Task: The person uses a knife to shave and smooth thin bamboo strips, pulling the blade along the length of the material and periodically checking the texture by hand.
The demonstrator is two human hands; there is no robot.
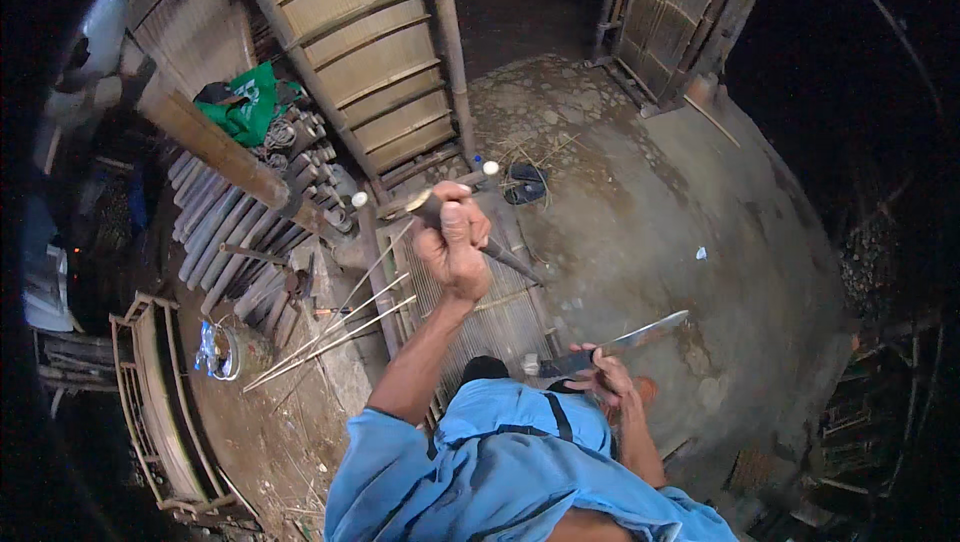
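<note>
Raised over the slatted bamboo bench, my left hand [456, 254] is closed round a dark bamboo piece [510, 260]. Its pale cut end shows at the upper left of my fist, and the other end slants down to the right. Low on the right, beside my lap, my right hand [604, 378] grips a knife [650, 330]. The blade points up and to the right, well apart from the bamboo. A dark length, perhaps its handle, extends left of my fingers. Part of the grip is hidden by my hand.
The bench [505, 327] lies beneath my hands. Several thin pale strips [350, 332] lean at its left, near a bucket [235, 352]. Cut bamboo poles [225, 227] are stacked at the left under a green bag [245, 107]. Dark sandals [525, 184] lie on the concrete floor [720, 242].
</note>
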